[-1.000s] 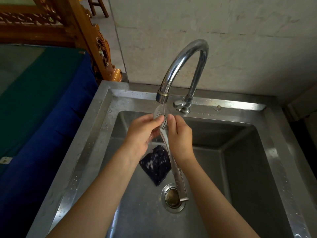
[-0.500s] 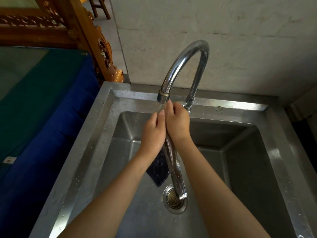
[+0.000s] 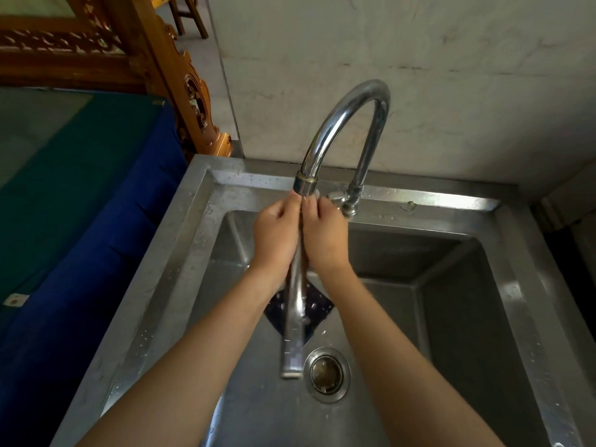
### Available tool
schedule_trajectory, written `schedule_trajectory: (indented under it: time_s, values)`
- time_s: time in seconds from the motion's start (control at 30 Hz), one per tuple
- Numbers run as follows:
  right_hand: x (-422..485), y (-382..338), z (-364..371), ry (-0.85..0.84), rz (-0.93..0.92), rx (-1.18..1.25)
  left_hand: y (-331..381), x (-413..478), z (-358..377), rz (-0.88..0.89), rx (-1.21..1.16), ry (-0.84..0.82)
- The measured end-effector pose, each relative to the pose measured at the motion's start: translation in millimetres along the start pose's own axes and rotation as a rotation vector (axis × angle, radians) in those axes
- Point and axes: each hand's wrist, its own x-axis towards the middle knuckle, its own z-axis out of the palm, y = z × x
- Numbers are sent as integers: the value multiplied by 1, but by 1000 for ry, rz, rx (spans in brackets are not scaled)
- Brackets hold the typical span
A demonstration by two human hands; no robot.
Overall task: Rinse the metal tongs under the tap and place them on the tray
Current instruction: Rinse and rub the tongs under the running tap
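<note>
The metal tongs [image 3: 295, 321] hang upright in the steel sink, their long handle pointing down toward me and ending beside the drain. Their head is pressed between my left hand [image 3: 277, 235] and my right hand [image 3: 324, 235], palms facing each other, directly under the spout of the curved chrome tap [image 3: 342, 124]. The perforated ends are hidden by my fingers. Whether water runs I cannot tell. No tray is in view.
A dark blue cloth [image 3: 316, 306] lies on the sink floor behind the tongs, above the round drain [image 3: 326, 374]. The sink rim [image 3: 435, 200] runs along a pale wall. To the left sits blue and green padding [image 3: 80, 221] and carved wooden furniture [image 3: 180, 88].
Both hands slid up the tongs to the spout and closed over the perforated head, which was visible a second ago. The handle end swung slightly left of the drain.
</note>
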Motion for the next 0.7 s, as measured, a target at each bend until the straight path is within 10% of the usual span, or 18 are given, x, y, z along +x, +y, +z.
schedule_trajectory:
  time_s: [0.53, 0.7]
  values:
    - [-47, 28, 0, -51, -166, -242, 6, 4, 1, -131, -80, 62]
    - [-23, 18, -11, 62, -81, 47, 1, -2, 3, 10, 43, -35]
